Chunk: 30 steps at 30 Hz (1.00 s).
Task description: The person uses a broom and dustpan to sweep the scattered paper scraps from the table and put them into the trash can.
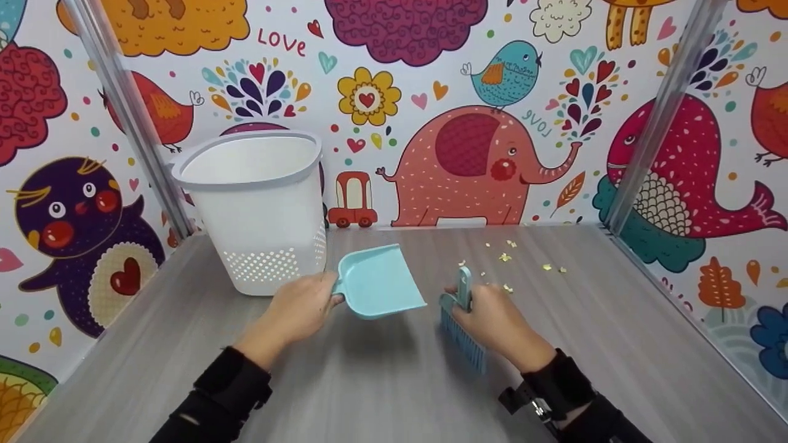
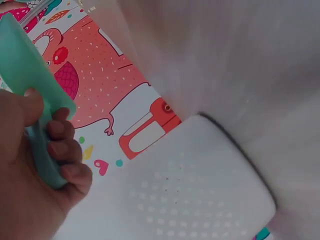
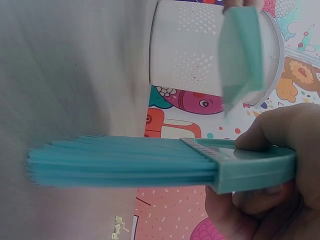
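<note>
My left hand [image 1: 306,306] grips the handle of a light turquoise dustpan [image 1: 378,280], held above the table with a shadow below it. In the left wrist view, curled fingers [image 2: 65,145] wrap the dustpan's handle [image 2: 42,150]. My right hand [image 1: 495,317] holds a turquoise hand brush [image 1: 463,335] by its handle, bristles pointing down. The right wrist view shows the long bristles [image 3: 120,160] and the thumb on the brush's frame [image 3: 257,167]. Small pale yellow scraps [image 1: 505,257] lie scattered on the table beyond the brush.
A white wastebasket [image 1: 258,215] with a grey rim and perforated lower wall stands at the back left, close to the left hand. Printed panels [image 1: 431,80] with metal corner posts [image 1: 652,117] enclose the grey wood-grain table [image 1: 381,394] at the back and sides.
</note>
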Available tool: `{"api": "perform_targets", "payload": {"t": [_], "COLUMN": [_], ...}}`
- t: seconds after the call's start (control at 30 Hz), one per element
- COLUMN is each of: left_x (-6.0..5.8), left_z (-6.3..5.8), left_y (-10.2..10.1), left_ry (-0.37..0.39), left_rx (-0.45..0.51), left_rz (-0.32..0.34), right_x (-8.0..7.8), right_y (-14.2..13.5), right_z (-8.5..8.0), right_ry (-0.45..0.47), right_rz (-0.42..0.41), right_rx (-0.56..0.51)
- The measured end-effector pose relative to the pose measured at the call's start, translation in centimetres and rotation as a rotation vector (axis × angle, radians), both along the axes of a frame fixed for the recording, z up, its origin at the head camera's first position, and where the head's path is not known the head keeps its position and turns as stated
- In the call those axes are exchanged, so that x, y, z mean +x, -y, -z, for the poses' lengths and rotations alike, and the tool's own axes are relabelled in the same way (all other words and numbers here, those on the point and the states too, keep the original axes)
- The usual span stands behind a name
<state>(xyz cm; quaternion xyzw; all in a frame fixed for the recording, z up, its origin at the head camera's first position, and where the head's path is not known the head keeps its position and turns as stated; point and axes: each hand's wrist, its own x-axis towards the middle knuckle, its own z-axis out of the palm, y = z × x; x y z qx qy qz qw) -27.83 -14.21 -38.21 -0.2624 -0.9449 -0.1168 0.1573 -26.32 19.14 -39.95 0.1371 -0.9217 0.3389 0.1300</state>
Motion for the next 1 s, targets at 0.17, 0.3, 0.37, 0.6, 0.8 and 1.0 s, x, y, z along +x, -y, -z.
{"api": "perform_targets", "payload": {"t": [0.17,0.3,0.37,0.6,0.8,1.0], "left_x": [0.3,0.2,0.1,0.2,0.6,0.7], "left_z": [2.7,4.0,4.5,5.1,4.7,4.5], "left_y": [-0.5,-0.7,-0.8,-1.5,-1.9,-2.4], "left_ry": [0.13,0.22,0.256,0.347,0.401,0.402], "left_rx": [0.05,0.077,0.073,0.045,0.026,0.009], "left_rz": [0.044,0.099,0.115,0.112,0.087,0.071], "right_x": [-0.1,-0.1,0.0,0.1,0.1,0.1], "right_y": [0.1,0.2,0.3,0.4,0.4,0.2], "right_z": [0.1,0.1,0.1,0.2,0.2,0.0], "right_ry": [0.013,0.033,0.039,0.053,0.024,0.014], "right_rz": [0.004,0.017,0.021,0.026,0.017,0.033], "right_rx": [-0.007,-0.003,-0.002,-0.001,0.002,0.03]}}
